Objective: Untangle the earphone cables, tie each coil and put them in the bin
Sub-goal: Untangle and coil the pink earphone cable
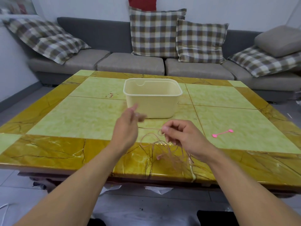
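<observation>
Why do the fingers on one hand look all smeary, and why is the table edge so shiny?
In the head view the left hand has smeared fingertips from motion blur, while the right hand pinching the pink earphone cable looks sharper; the table shows bright glare on its glossy near edge; the wide lens bends its edges.

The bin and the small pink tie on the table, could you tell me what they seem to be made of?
The bin looks like cream moulded plastic, matte: smooth thin walls, rolled rim. The pink tie is probably soft silicone or rubber: a thin strip with round ends, but it is too small to be sure.
</observation>
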